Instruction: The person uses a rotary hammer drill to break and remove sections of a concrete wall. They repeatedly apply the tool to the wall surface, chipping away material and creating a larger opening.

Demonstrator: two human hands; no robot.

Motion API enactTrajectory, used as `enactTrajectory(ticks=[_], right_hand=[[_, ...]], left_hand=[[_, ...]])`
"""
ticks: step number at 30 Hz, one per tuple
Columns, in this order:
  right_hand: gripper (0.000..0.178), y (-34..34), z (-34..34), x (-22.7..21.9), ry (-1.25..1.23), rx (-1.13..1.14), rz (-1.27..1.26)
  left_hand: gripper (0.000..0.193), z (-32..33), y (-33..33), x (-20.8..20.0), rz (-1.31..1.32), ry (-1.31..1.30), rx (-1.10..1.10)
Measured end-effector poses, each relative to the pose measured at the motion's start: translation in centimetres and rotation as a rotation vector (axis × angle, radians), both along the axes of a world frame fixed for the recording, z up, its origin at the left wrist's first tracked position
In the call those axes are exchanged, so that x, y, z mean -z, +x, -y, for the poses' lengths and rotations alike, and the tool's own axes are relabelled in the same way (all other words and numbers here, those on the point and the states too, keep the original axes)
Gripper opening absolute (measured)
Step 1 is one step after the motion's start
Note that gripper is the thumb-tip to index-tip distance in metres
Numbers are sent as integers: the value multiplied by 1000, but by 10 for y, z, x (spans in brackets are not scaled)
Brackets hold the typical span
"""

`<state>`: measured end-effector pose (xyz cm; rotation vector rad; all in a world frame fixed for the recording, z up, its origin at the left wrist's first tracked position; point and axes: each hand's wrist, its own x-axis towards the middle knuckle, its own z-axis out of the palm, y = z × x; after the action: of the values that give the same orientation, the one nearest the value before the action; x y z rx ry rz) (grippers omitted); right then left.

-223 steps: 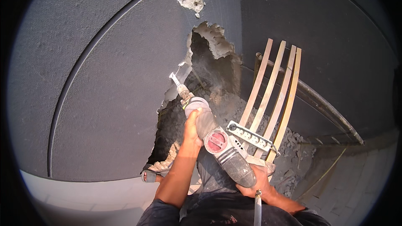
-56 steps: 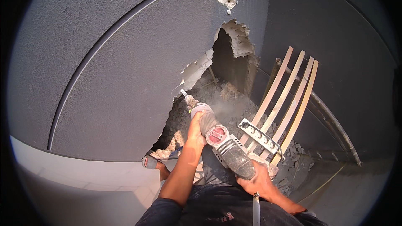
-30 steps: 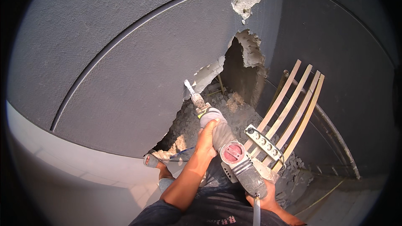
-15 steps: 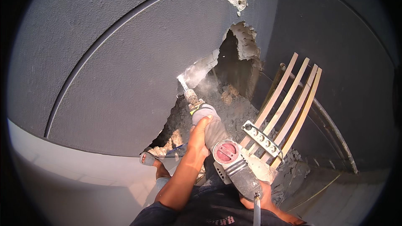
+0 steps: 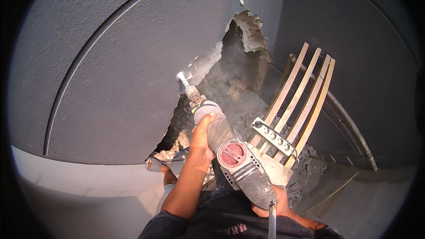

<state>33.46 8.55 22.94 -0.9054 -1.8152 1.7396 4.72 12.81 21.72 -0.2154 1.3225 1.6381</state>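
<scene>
Two hands hold a demolition hammer against a broken grey wall.

The left hand grips the front of the demolition hammer, and the right hand holds its rear handle. The chisel tip touches the edge of the hole in the wall. Rubble lies below. A white power strip rests on wooden slats just beside the tool.

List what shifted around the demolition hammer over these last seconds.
The grey demolition hammer swung its chisel tip leftward onto the broken edge of the dark grey wall, raising dust. Left hand and right hand kept their grips; the wooden slats stayed put.
</scene>
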Motion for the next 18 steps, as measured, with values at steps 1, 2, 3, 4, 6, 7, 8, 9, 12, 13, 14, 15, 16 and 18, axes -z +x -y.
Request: enactTrajectory(ticks=[1,2,3,4,6,7,8,9,12,13,14,15,16,18], right_hand=[[40,-1,1,0,1,10,20],[40,-1,2,0,2,19,40],[40,-1,5,-2,23,25,21],[40,-1,7,-4,45,27,0],[40,-4,6,-5,62,19,-14],[40,-6,4,-5,59,8,-8],[40,-10,-2,-3,67,0,0],[40,-14,-8,-4,49,4,26],[38,-14,-3,-6,24,32,54],[36,-14,1,-1,63,47,29],[35,-14,4,3,101,62,4],[33,-15,3,3,103,51,4],[31,-17,-2,5,110,42,-3],[29,-20,-10,3,99,44,-24]], left_hand=[[44,2,1,-3,-4,9,-1],[44,4,1,-1,4,25,0],[43,5,0,4,11,40,1],[43,5,-2,6,17,56,0],[43,3,-8,5,13,74,15],[43,2,-10,4,11,82,22],[43,-3,-12,4,11,86,12],[43,-7,-12,4,10,90,1],[43,0,-6,10,19,71,3],[43,3,-7,14,25,65,3],[43,3,-10,17,24,73,-3],[43,-1,-14,20,24,80,-8],[43,-6,-16,19,16,92,-10],[43,-11,-15,11,-6,93,0]])
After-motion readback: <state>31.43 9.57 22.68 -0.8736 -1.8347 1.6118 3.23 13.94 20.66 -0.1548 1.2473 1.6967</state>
